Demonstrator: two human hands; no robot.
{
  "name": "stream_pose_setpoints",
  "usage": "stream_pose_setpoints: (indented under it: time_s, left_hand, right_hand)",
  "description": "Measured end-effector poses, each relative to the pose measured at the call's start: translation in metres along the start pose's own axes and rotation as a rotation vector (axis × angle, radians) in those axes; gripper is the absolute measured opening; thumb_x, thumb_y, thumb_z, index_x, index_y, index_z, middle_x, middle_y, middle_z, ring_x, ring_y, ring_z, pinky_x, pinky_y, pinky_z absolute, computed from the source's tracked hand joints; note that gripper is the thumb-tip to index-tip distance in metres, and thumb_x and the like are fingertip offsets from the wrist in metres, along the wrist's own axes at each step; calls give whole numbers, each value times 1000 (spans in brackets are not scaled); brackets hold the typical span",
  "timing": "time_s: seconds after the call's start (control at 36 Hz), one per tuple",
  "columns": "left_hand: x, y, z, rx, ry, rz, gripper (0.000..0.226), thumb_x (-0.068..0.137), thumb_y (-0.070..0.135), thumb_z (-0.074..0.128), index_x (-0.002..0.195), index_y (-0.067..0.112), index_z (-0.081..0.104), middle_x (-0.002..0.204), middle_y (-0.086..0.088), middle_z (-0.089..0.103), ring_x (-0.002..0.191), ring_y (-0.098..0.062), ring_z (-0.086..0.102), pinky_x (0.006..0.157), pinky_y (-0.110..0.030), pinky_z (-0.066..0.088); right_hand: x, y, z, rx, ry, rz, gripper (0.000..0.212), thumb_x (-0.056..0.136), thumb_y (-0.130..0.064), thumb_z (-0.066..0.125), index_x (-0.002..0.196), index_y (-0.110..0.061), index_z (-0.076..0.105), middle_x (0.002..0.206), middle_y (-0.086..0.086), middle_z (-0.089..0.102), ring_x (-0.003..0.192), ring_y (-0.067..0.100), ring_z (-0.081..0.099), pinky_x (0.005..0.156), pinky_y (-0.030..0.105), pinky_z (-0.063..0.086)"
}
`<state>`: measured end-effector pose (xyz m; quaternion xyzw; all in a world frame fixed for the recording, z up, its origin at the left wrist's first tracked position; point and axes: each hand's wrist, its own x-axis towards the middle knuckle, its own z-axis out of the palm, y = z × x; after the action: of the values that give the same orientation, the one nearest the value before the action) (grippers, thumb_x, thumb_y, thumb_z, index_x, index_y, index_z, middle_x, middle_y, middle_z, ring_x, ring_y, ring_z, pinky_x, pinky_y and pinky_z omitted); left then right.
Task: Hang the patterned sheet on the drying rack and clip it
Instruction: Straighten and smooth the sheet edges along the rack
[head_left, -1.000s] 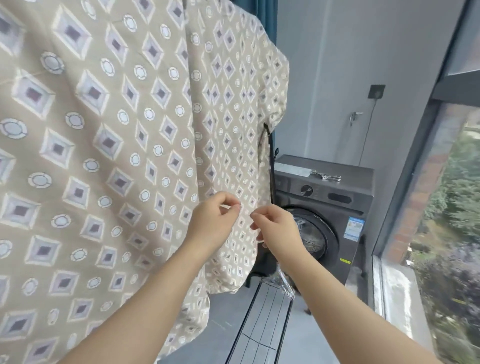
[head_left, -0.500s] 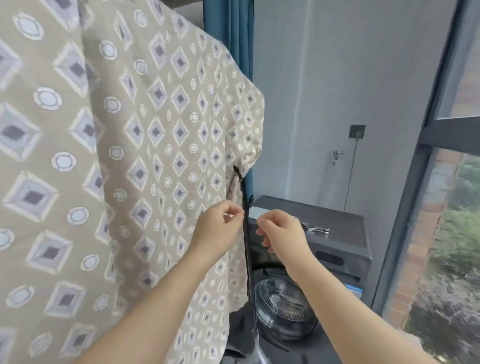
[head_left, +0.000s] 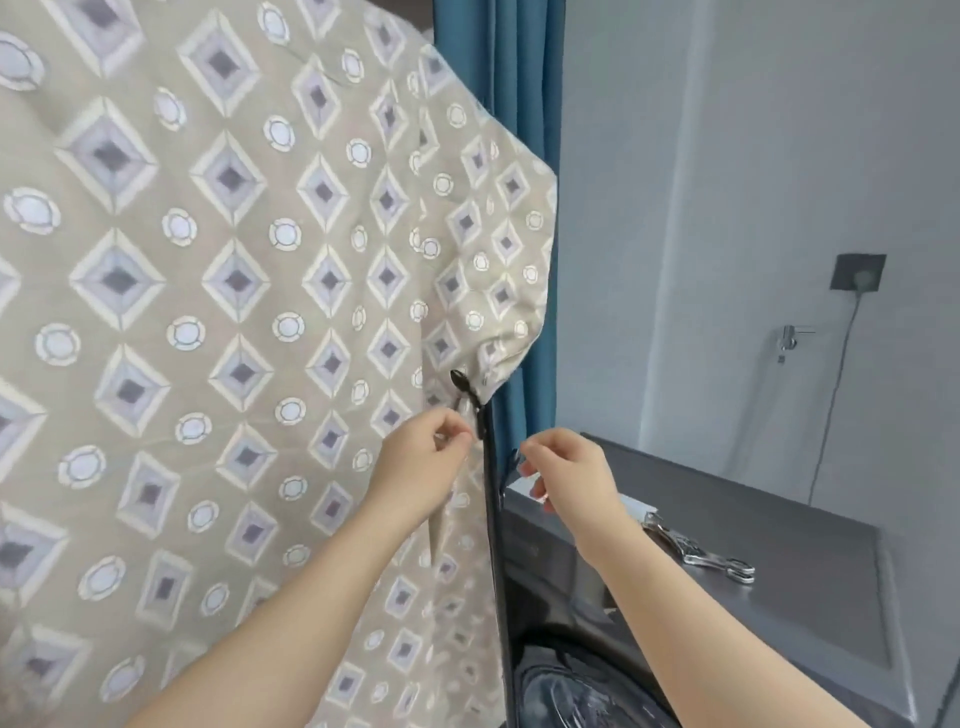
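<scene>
Now, patterned sheet (head_left: 234, 312): hangs draped across the left of the view, its right edge bunched together at a black clip (head_left: 460, 385).
rack pole (head_left: 493, 545): dark and upright, just beside the sheet's right edge; the clip sits at its top.
left hand (head_left: 421, 470): fingers curled, thumb and forefinger pinching the sheet's edge just under the clip.
right hand (head_left: 569, 475): fingers curled, thumb and forefinger tips drawn close, just right of the pole; whether they hold anything cannot be told.
curtain (head_left: 519, 156): blue, behind the sheet's right edge.
washing machine (head_left: 753, 623): grey, low at the right, with a shiny metal object (head_left: 698, 556) lying on its top.
wall (head_left: 727, 156): pale, carrying a dark socket (head_left: 858, 273) with a cable and a small tap (head_left: 789, 338) below it.
</scene>
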<state>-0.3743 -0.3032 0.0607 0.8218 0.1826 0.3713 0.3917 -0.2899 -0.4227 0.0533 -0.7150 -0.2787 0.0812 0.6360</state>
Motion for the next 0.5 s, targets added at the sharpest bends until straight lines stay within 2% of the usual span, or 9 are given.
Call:
stream_pose_setpoints:
  time_s: [0.06, 0.14, 0.22, 0.28, 0.36, 0.42, 0.5]
  left_hand:
    - [18, -3, 19, 23, 34, -40, 21, 89, 15, 54, 74, 31, 56, 85, 13, 59, 75, -3, 52, 53, -5, 38]
    - [43, -11, 41, 96, 73, -110, 17, 89, 16, 53, 80, 29, 58, 86, 14, 59, 82, -6, 54, 63, -13, 38]
    - [65, -23, 57, 142, 135, -173, 16, 89, 17, 53, 81, 31, 56, 90, 14, 59, 89, -10, 55, 78, -26, 42]
    - [74, -31, 65, 164, 183, -221, 13, 89, 15, 53, 95, 26, 56, 97, 10, 59, 92, -10, 54, 82, -25, 39]
    - [87, -43, 77, 223, 251, -266, 30, 90, 14, 52, 119, 20, 51, 107, 7, 58, 94, -11, 53, 82, -24, 37]
    - [95, -49, 83, 237, 256, -296, 37, 91, 14, 51, 127, 17, 46, 113, 5, 56, 96, -13, 53, 80, -25, 38]
    - [109, -58, 88, 260, 251, -324, 40, 92, 14, 48, 132, 16, 43, 124, 1, 56, 109, -20, 55, 92, -31, 43]
  right_hand:
    - [25, 10, -10, 2, -41, 29, 14, 89, -10, 48, 81, -9, 60, 68, 0, 57, 50, 13, 44, 40, 14, 36]
    - [59, 21, -22, 4, -98, 49, 14, 90, -10, 48, 82, -8, 60, 68, 0, 57, 52, 13, 45, 41, 13, 37]
    - [90, 30, -29, 2, -148, 45, 16, 89, -9, 48, 77, -12, 60, 69, -1, 59, 54, 12, 46, 49, 18, 39]
    - [105, 37, -27, 17, -186, 63, 18, 88, -10, 49, 74, -14, 58, 70, -2, 59, 55, 12, 47, 51, 19, 39]
    - [121, 51, -23, 32, -247, 107, 18, 88, -11, 49, 73, -15, 58, 71, -2, 60, 54, 13, 47, 52, 23, 38]
    - [130, 58, -20, 34, -270, 119, 19, 88, -10, 49, 73, -16, 58, 71, -1, 60, 53, 12, 46, 52, 23, 38]
    - [145, 65, -15, 36, -273, 128, 19, 88, -10, 49, 73, -17, 58, 71, -1, 61, 54, 12, 47, 53, 23, 39]
